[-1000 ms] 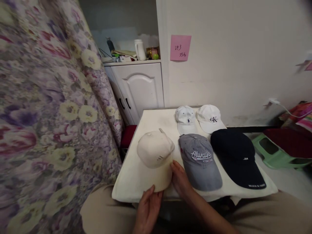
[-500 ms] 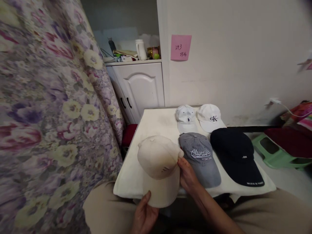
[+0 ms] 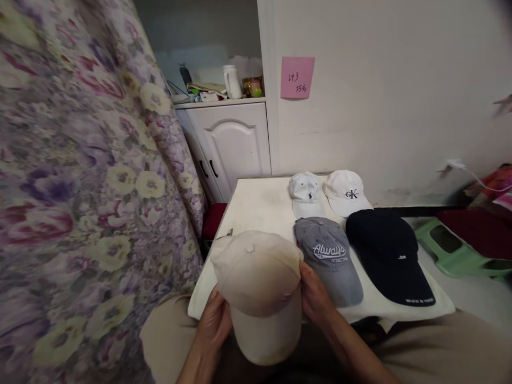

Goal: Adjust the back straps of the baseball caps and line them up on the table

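- Left hand (image 3: 216, 317): lower centre-left of frame; forearm enters from the bottom edge, slanting up and to the right. Fingers bent at the cap's left side, by the join of crown and brim; some hidden by the cap.
- Right hand (image 3: 315, 293): lower centre-right; forearm rises from the bottom edge, slanting up and to the left. Fingertips meet the right side of the crown; remaining fingers partly hidden.
- Grip: both hands grasping the beige baseball cap (image 3: 260, 277), one on each side.
- Cap position: lower centre of frame, crown up, brim toward the bottom edge and reaching past the near edge of the cloth-covered table (image 3: 260, 202). Contact with the table: cannot tell.
- Right of cap: grey "Always" cap (image 3: 330, 266), just beside the right hand; dark cap (image 3: 382, 250) farther right.
- Above these, right of centre: pale cap with small dark emblem (image 3: 306, 189); white "CK" cap (image 3: 344, 189).
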Demonstrator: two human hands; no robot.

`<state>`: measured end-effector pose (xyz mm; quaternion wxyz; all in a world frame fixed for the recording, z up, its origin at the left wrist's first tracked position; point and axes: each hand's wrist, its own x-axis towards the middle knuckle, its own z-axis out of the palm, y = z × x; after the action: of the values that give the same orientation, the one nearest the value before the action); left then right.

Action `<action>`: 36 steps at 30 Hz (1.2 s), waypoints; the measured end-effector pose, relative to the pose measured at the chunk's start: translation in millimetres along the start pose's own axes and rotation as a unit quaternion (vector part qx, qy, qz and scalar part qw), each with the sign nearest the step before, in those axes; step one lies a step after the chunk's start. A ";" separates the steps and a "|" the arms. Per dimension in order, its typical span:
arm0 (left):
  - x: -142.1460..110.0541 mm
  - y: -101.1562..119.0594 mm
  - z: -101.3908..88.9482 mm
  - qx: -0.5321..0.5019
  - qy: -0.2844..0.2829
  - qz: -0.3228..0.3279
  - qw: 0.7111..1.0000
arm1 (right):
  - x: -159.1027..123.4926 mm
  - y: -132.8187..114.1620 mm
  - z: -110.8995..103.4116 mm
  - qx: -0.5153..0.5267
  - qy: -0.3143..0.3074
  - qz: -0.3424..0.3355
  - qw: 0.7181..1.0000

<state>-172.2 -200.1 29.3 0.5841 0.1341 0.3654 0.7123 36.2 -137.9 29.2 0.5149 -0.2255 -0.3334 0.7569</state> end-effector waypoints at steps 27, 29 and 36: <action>-12.7 49.1 54.7 0.091 0.040 0.125 0.987 | -2.8 -47.8 -1.1 0.004 -0.055 -0.040 0.998; -14.7 48.7 51.8 0.106 0.013 0.118 0.987 | -3.5 -48.6 -5.4 -0.012 -0.067 -0.043 0.997; -23.4 46.7 44.8 0.157 -0.035 0.067 0.985 | -10.2 -47.4 -16.6 -0.099 -0.094 -0.014 0.990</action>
<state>-172.2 -207.9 97.7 0.5192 0.2735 0.4420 0.6784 81.1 -131.2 52.9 0.4665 -0.1988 -0.4570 0.7308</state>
